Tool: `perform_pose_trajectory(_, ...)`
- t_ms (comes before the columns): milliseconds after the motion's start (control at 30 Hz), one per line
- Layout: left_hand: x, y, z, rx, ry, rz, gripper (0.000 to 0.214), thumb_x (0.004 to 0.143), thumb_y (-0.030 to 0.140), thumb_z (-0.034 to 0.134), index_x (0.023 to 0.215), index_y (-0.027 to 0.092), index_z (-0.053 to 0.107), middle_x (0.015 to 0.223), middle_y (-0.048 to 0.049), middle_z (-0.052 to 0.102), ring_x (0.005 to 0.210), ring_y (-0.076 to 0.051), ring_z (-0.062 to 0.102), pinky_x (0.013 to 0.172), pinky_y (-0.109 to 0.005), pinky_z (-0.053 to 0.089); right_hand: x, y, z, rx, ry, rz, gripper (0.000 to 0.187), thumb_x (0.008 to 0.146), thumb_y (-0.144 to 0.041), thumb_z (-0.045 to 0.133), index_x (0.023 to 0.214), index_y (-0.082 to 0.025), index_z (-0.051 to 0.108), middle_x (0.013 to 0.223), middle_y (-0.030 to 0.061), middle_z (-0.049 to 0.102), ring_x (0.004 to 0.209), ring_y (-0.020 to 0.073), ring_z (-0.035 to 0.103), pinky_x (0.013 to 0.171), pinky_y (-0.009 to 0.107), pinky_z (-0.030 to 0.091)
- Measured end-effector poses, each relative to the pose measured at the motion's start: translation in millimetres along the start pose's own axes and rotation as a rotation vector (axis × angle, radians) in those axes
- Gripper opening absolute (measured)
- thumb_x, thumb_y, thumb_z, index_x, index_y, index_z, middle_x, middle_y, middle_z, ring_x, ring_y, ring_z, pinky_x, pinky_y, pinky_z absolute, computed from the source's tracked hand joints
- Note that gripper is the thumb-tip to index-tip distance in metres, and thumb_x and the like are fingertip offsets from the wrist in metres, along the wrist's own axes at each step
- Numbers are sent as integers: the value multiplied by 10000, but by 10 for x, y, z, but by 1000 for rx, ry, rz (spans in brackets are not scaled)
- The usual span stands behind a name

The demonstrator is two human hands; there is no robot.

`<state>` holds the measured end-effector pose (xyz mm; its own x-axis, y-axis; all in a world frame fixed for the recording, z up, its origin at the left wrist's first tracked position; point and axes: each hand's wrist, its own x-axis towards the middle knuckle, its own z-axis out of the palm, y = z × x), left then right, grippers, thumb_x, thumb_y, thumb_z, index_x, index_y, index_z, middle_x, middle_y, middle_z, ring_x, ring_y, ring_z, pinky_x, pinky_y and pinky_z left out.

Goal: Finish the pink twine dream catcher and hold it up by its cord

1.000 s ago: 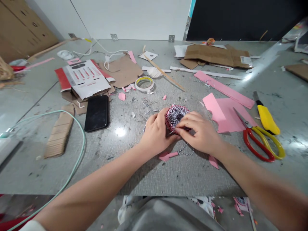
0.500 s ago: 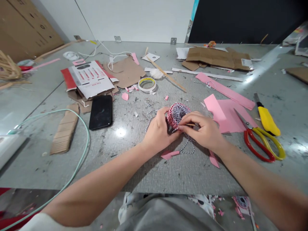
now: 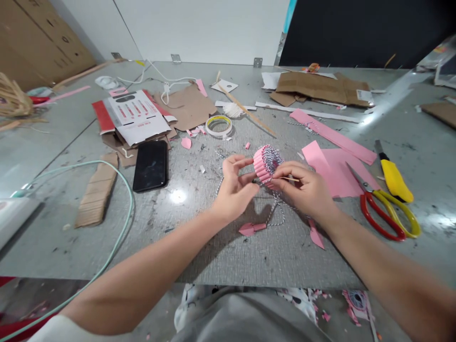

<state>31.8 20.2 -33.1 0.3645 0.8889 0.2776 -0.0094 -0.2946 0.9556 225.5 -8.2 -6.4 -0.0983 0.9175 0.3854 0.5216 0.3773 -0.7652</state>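
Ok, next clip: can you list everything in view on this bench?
ring: 1, pink paper wound with twine, between the hands
twine: 1 length, black and white, below the ring
stick: 1, pale wood, in the right hand
scissors: 1, red and yellow, far right
knife: 1, yellow, far right
phone: 1, black, left of centre
tape: 1 roll, white and yellow, behind the ring
pink sheet: 1, right of the ring
box: 1, red and white, back left
cable: 1, pale green, left
left hand: open, beside the ring
right hand: pinching the stick, at the ring
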Motion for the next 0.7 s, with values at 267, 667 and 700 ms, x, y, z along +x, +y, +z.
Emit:
perform_pose_trajectory(267,28,8,-24,-27,0,-121,314,854,84,538,1117,203,414,1131,-117,641,960,-175,714,837,-357,597,-15,28,29,46,18,-27,52,914,-210,646,866,-227,657,947,41,668,924,179,633,839,347,522)
perform_pose_trajectory(667,-4,103,-32,50,-90,-135,543,866,172,590,1340,208,326,842,-10,670,726,-143,655,686,-298,501,-23,14,20,103,15,-34,61,918,-199,651,866,-230,656,945,22,665,929,154,632,838,313,512)
perform_pose_trajectory(700,-3,107,-29,31,-86,-139,546,864,171,599,1336,206,327,836,-6,659,720,-137,644,678,-290,490,-25,15,20,109,19,-29,56,919,-205,654,870,-231,659,949,21,667,933,152,634,841,308,513)
